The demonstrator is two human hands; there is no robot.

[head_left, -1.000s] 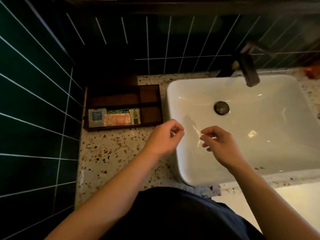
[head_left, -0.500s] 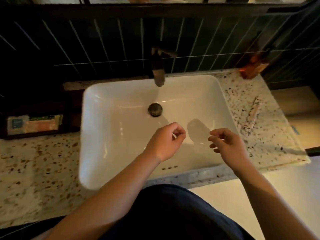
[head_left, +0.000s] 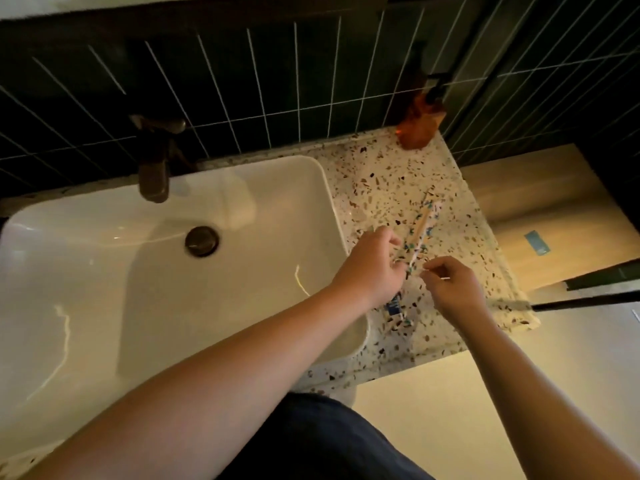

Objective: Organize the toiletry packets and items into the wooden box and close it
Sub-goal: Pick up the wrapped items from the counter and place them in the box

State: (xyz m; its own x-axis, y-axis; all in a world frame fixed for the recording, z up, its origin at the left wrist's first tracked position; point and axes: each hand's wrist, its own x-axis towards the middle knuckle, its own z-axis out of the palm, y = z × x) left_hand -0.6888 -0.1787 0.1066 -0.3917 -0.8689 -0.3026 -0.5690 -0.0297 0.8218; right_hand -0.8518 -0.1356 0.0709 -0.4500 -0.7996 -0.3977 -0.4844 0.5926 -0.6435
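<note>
A long toothbrush packet point(head_left: 425, 227) with a speckled print lies slanted on the terrazzo counter point(head_left: 388, 181) right of the sink. My left hand point(head_left: 370, 268) curls its fingers around the packet's lower half. My right hand point(head_left: 453, 289) has thumb and forefinger pinched together at the packet's near end; whether they hold it is unclear. A small blue and white tube point(head_left: 395, 308) lies on the counter just under my left wrist. The wooden box is out of view.
The white sink point(head_left: 104, 271) with its drain point(head_left: 202, 241) and dark tap point(head_left: 154, 168) fills the left. An orange soap bottle point(head_left: 417, 128) stands at the counter's back right corner. Dark tiled wall behind; the counter edge drops off on the right.
The view has swung right, from the wooden box past the sink to the right counter. Both hands have moved from over the basin to the toothbrush packet, and the left one has closed on it.
</note>
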